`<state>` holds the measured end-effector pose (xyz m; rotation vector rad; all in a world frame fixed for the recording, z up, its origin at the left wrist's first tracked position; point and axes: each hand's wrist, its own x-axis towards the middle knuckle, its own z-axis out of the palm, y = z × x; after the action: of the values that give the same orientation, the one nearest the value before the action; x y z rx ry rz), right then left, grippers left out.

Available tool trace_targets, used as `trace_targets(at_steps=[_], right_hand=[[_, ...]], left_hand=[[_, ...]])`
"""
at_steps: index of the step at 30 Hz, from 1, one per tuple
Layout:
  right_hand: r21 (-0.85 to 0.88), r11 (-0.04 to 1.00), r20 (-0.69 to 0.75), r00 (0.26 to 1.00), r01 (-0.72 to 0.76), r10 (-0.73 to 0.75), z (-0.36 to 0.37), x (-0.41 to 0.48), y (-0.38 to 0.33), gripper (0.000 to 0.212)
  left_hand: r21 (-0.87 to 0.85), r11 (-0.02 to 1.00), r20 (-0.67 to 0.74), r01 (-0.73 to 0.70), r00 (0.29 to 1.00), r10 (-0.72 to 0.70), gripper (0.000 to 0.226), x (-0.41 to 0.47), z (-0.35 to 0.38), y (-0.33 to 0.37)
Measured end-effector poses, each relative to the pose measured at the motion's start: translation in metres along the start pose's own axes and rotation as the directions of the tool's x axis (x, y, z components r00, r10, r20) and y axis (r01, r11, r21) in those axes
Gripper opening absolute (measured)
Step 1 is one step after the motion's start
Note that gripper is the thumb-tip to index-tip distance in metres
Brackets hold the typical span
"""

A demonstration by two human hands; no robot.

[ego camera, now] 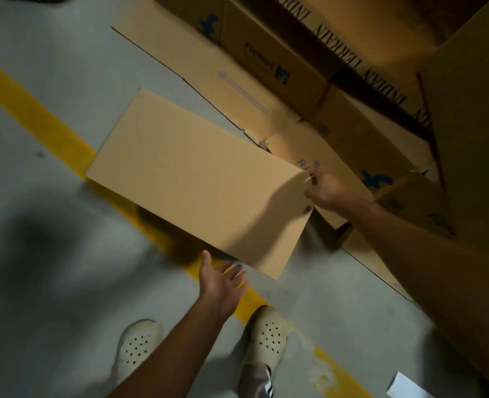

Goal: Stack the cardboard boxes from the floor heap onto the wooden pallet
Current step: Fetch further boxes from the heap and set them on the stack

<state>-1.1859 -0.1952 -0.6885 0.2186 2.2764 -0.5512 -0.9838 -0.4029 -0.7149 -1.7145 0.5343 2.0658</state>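
Note:
A plain flattened cardboard box (pixel 197 182) hangs tilted above the floor in the middle of the head view. My right hand (pixel 327 192) grips its right edge near the upper corner. My left hand (pixel 223 280) is stretched out palm up with straight fingers just below the box's lower edge; I cannot tell whether it touches the box. Behind lies the floor heap of printed cardboard boxes (pixel 266 61), some flattened, some with blue logos. No wooden pallet is in view.
A yellow floor line (pixel 36 116) runs diagonally across the grey concrete under the held box. My two feet in white perforated clogs (pixel 269 334) stand at the bottom. A tall cardboard wall (pixel 472 124) rises at right. A white paper scrap (pixel 406 386) lies bottom right.

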Motion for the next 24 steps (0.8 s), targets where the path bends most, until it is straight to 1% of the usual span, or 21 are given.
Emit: trace_targets(at_steps=[1,3,6,8,9,12,17,18,21,24], right_hand=[[0.044,0.999,-0.004,1.000,-0.013,0.013,0.005,0.001,0.001,0.041],[0.051,0.998,0.005,1.000,-0.024,0.024,0.013,-0.007,0.003,0.037],[0.029,0.999,0.043,0.999,-0.027,0.026,0.020,-0.030,0.000,0.027],[0.091,0.996,0.034,0.999,-0.020,0.017,0.023,-0.052,-0.011,0.027],[0.130,0.992,0.031,1.000,-0.008,0.004,0.024,-0.066,-0.020,0.029],[0.232,0.973,0.015,1.000,0.019,-0.023,0.025,-0.104,-0.049,0.051],[0.450,0.891,0.013,0.998,0.056,-0.069,0.021,-0.168,-0.107,0.048],[0.485,0.872,-0.002,0.997,0.068,-0.077,0.018,-0.180,-0.119,0.045],[0.582,0.808,-0.048,0.996,0.092,-0.078,0.000,-0.220,-0.155,0.029],[0.640,0.753,-0.124,0.988,0.150,-0.091,-0.023,-0.272,-0.192,0.028]], left_hand=[[-0.017,1.000,0.029,0.008,1.000,-0.007,0.092,0.000,-0.001,0.001],[-0.009,1.000,0.028,0.008,1.000,-0.008,0.096,-0.006,-0.006,0.004],[0.067,0.997,-0.034,-0.031,0.999,0.033,0.094,-0.028,-0.026,0.015],[0.112,0.991,-0.074,-0.074,0.994,0.083,0.090,-0.046,-0.043,0.026],[0.126,0.987,-0.090,-0.096,0.990,0.108,0.089,-0.056,-0.051,0.033],[0.128,0.978,-0.102,-0.166,0.979,0.179,0.084,-0.088,-0.074,0.057],[0.095,0.953,-0.088,-0.289,0.951,0.297,0.077,-0.148,-0.096,0.100],[0.080,0.947,-0.074,-0.311,0.945,0.317,0.075,-0.163,-0.098,0.111],[0.040,0.926,-0.027,-0.376,0.926,0.377,0.067,-0.215,-0.103,0.146],[0.060,0.887,0.029,-0.459,0.889,0.458,0.056,-0.272,-0.103,0.184]])
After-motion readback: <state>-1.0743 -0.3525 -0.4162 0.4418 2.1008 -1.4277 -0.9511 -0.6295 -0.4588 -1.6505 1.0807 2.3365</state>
